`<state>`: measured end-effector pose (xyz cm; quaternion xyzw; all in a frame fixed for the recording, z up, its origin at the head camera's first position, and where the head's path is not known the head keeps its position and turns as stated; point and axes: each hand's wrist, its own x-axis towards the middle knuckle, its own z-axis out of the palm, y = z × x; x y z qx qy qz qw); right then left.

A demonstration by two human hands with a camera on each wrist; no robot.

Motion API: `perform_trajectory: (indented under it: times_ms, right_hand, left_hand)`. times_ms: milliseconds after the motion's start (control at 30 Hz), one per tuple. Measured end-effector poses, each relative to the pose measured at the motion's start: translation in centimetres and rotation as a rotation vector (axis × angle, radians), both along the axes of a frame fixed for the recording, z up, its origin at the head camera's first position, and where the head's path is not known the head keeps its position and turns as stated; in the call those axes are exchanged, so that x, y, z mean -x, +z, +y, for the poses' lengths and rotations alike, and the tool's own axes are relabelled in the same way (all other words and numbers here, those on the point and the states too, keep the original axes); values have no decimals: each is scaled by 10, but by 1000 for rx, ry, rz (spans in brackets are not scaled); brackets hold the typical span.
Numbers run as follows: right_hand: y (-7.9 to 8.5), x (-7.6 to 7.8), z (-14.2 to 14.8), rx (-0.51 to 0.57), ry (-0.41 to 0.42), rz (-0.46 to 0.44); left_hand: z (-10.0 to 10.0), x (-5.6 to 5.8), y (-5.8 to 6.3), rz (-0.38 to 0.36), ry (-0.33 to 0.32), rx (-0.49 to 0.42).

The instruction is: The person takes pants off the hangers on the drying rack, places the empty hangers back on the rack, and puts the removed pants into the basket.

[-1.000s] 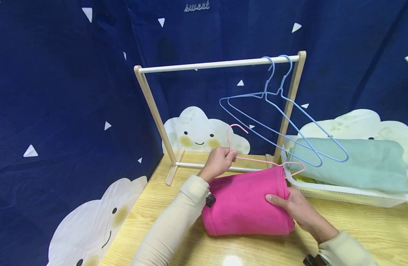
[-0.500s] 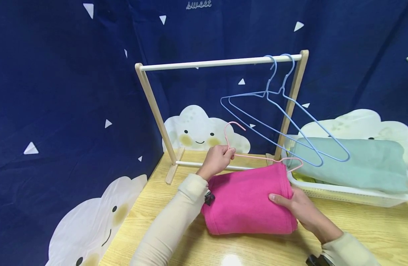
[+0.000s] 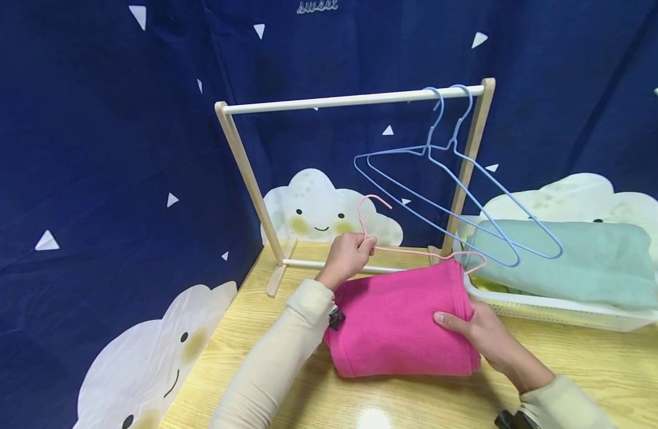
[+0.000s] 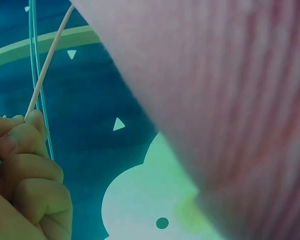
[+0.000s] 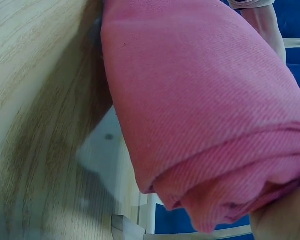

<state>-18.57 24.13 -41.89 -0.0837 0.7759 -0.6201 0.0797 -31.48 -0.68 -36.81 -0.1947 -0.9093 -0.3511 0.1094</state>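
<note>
My left hand [image 3: 350, 256] grips a pink wire hanger [image 3: 409, 251] at the base of its hook, fingers curled in the left wrist view. A folded bright pink cloth [image 3: 399, 325] hangs over the hanger, whose right end sticks out past the cloth's upper right corner. With its thumb on the front face, my right hand [image 3: 487, 336] holds the cloth's right edge; the other fingers are hidden behind it. The right wrist view shows the cloth's layered folds [image 5: 215, 195] at close range.
Behind stands a wooden rack with a white rail [image 3: 329, 102]. Two blue hangers [image 3: 452, 149] hang near its right end. A white basket [image 3: 570, 316] at the right holds a folded pale green cloth [image 3: 570, 262]. A dark blue curtain [image 3: 120, 131] backs the table.
The pink hanger's hook and my left hand have shifted slightly up and left. The cloth's right edge and my right hand have moved slightly right. Both grips are unchanged.
</note>
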Motion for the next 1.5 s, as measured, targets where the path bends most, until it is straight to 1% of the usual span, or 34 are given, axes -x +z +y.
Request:
perform_trajectory:
  times_ms: [267,500,567,733,900,1000,1167,1367,1500]
  right_hand:
    - [1,1,2,-21,-5,27]
    - [2,1,3,-34,-3,35]
    - [3,1,3,-35,-2,33]
    - [3,2,3,-21,2,26]
    - [3,2,3,-26,2,7]
    - [4,3,4,-28,5,3]
    - [5,3,9,-10,23,-2]
    - [7,1,13,-5,10,-18]
    - [7,-1,15,1,3,-15]
  left_hand:
    - [-1,0,2,-6,23,1]
    - [-3,0,3,12,82,39]
    - [-3,0,4,20,89,49]
    - [-3,0,4,31,78,48]
    - [-5,1,2,10,74,16]
    - [-6,3,0,18,69,7]
    - [-7,4,0,29,62,12]
    - [-7,4,1,25,42,8]
    - [-7,3,1,26,49,15]
